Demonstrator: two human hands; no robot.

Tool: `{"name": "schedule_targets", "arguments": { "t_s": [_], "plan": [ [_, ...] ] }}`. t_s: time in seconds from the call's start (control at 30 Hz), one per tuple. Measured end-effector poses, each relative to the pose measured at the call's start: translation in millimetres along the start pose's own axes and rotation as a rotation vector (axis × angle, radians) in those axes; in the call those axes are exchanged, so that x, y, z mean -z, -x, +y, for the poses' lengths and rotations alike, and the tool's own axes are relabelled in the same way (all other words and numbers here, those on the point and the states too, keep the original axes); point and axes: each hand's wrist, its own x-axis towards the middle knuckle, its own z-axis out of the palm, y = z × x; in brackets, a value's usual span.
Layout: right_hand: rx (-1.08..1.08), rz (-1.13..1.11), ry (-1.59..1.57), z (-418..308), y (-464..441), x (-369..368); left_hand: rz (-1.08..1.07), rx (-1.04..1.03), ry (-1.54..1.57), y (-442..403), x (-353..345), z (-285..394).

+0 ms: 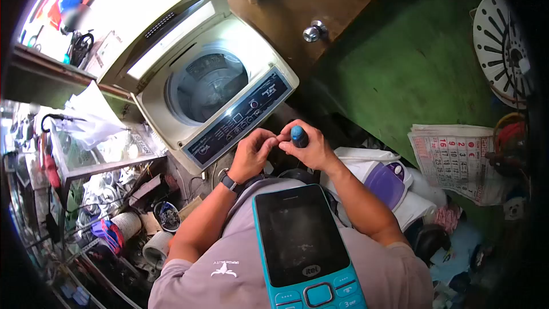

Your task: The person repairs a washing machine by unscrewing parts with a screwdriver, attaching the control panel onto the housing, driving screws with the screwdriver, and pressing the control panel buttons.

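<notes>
My right hand [314, 151] is closed around a blue-handled screwdriver [298, 137], its handle end facing up; the shaft is hidden. Close beside it, my left hand [251, 157] has thumb and fingers pinched together, the fingertips meeting those of the right hand. Whatever they pinch is too small or hidden to name. Just beyond both hands stands a top-loading washing machine [289, 74], its lid [166, 28] raised and its drum [211, 86] showing. Its control panel [240, 117] faces my hands. A teal keypad phone [297, 234] hangs or rests against my chest.
On the right, a purple-and-white appliance [386, 183] lies near a green surface [389, 74]. A calendar [457, 160] and a slotted white disc [503, 51] are farther right. Cluttered shelves [34, 194] and a pot of small parts [167, 216] stand at left.
</notes>
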Motion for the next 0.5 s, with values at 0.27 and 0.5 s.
{"name": "schedule_targets", "arguments": {
  "t_s": [0.27,0.5],
  "plan": [
    [0.644,0.188,0.03,-151.9,12.3,32.1,-0.039,-0.039,-0.015,-66.8,42.9,-4.2],
    [0.87,0.068,-0.028,-207.9,22.1,13.9,-0.06,-0.07,-0.168,-88.4,58.9,-15.8]
  ]
}}
